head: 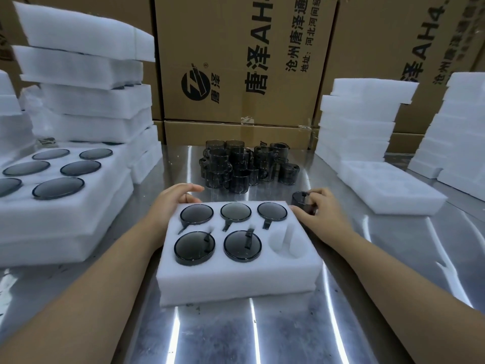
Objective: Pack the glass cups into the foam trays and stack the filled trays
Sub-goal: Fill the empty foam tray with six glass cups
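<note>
A white foam tray point(236, 274) lies on the steel table in front of me. Several dark smoked-glass cups sit upside down in its pockets; the front right pocket point(287, 244) is empty. My left hand point(173, 199) rests at the tray's far left corner, fingers relaxed. My right hand point(319, 210) grips a single dark glass cup point(301, 200) on the table just beyond the tray's far right corner. A cluster of loose dark cups point(248, 164) stands behind the tray.
Filled foam trays point(65, 214) are stacked at left, with a taller foam pile point(86, 82) behind. An empty tray point(388, 187) lies at right before stacks of foam point(359, 122). Cardboard boxes point(236, 61) wall off the back.
</note>
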